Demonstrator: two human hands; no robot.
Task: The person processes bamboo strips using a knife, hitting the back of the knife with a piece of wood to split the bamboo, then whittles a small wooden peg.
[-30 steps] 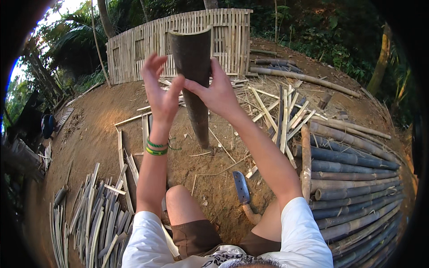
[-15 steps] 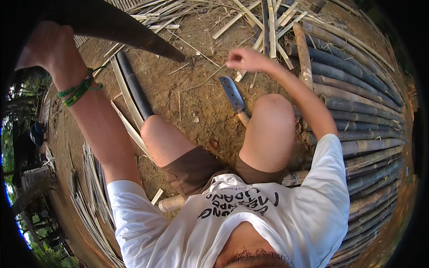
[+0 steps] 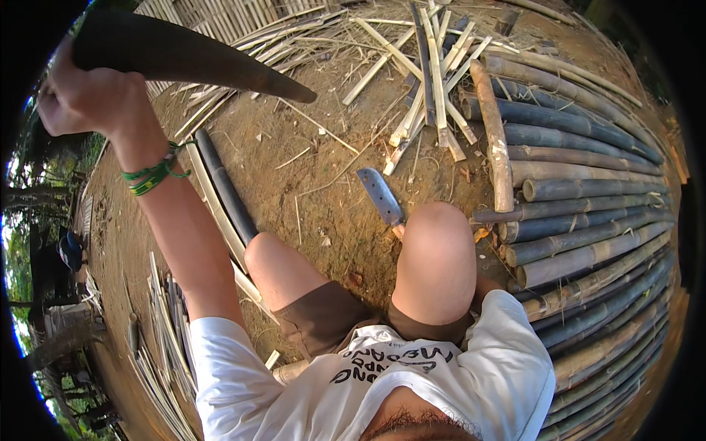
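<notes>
My left hand (image 3: 99,103) is raised at the upper left with its fingers curled round a dark bamboo pole (image 3: 198,55). The pole slants away, its thin-looking far end near the bare soil. Green bands circle that wrist. My right hand is out of sight; only a bit of that arm shows behind my right knee (image 3: 439,250). A broad-bladed knife (image 3: 379,195) with holes in its blade lies on the ground between my knees, its wooden handle partly hidden by the right knee. Beside my left knee rest a dark split bamboo length (image 3: 224,180) and pale strips.
Many bamboo poles (image 3: 588,191) are stacked along the right side, one short pole (image 3: 494,140) across their ends. Split bamboo strips (image 3: 434,81) lie heaped ahead, and more strips (image 3: 165,331) lie at left. A bamboo slat fence (image 3: 220,20) stands at the far left.
My right hand, earlier held out past the right knee with curled fingers, has drawn back behind that knee. My left hand still grips the pole. The view has shifted slightly.
</notes>
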